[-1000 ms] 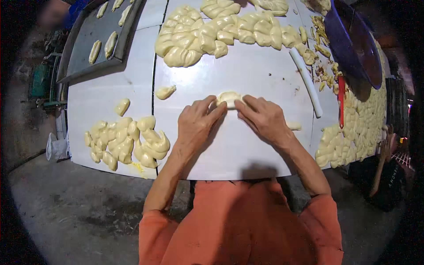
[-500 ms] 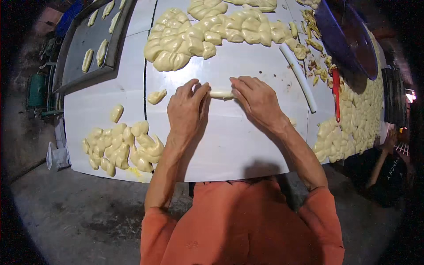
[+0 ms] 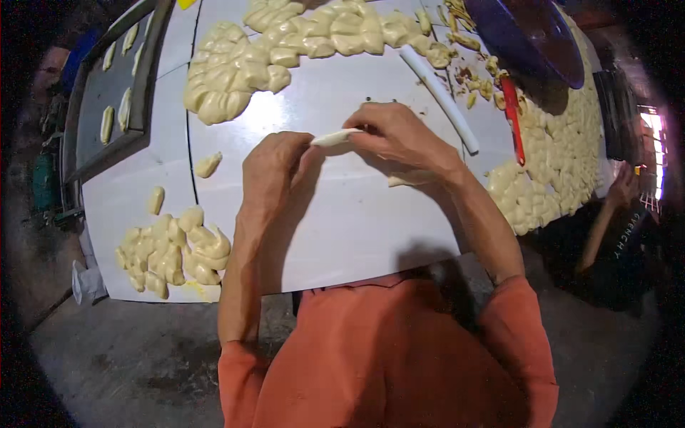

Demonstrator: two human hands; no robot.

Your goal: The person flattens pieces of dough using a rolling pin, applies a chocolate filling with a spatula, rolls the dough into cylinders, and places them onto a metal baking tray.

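Observation:
A short pale dough roll (image 3: 334, 137) spans the gap between my hands over the middle of the white tabletop. My left hand (image 3: 275, 171) pinches its left end with curled fingers. At its other end, the thumb and fingers of my right hand (image 3: 399, 139) close on the tip. Beneath my right wrist lies a flat strip of dough (image 3: 403, 180), partly covered by the forearm. Left of my left hand are a loose dough piece (image 3: 207, 165) and a smaller one (image 3: 156, 200).
Dough lumps (image 3: 168, 250) lie at near left, more dough (image 3: 285, 46) at the back. A metal tray (image 3: 89, 135) holds rolled pieces. Right of my hands are a white rod (image 3: 440, 100), a red-handled tool (image 3: 512, 121), a purple basin (image 3: 492, 36) and massed dough pieces (image 3: 549, 175). Another person's hand (image 3: 623, 184) is far right.
The dough roll, flat on the table between my fingers before, is now pinched at both ends and tilted up to the right. The view has shifted, and the strip under my right wrist shows more.

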